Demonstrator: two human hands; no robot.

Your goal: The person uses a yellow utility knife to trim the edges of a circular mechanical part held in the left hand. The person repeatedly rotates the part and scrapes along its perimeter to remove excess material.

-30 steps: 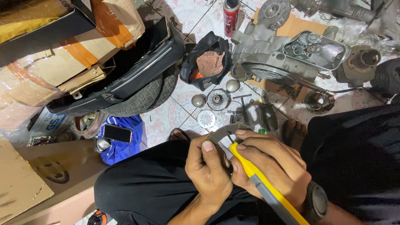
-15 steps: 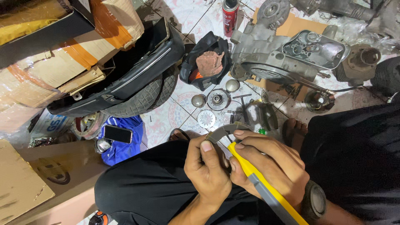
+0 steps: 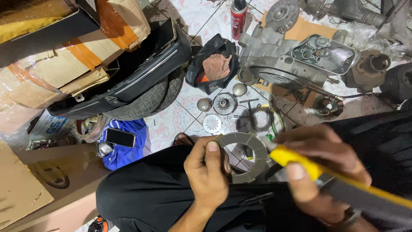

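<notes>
My left hand (image 3: 209, 171) pinches a grey ring-shaped clutch plate (image 3: 249, 151), holding it upright above my lap with the thumb on its left edge. A yellow-and-grey handled tool (image 3: 339, 182) is gripped in my right hand (image 3: 322, 172), its tip touching the ring's right rim. Both hands hover over my black trousers (image 3: 146, 195). On the tiled floor just beyond lie a small toothed disc (image 3: 212, 123), a round hub (image 3: 224, 103) and two metal caps (image 3: 204, 104).
A grey engine casing (image 3: 296, 60) lies at the top right beside a red spray can (image 3: 238, 16). A black bag with a red rag (image 3: 214, 64), a tyre with a black seat (image 3: 141, 86), cardboard boxes (image 3: 64, 60) and a phone (image 3: 120, 137) fill the left.
The ring plate has turned from edge-on to face the camera, and my right hand with the yellow tool has shifted right and blurred with motion.
</notes>
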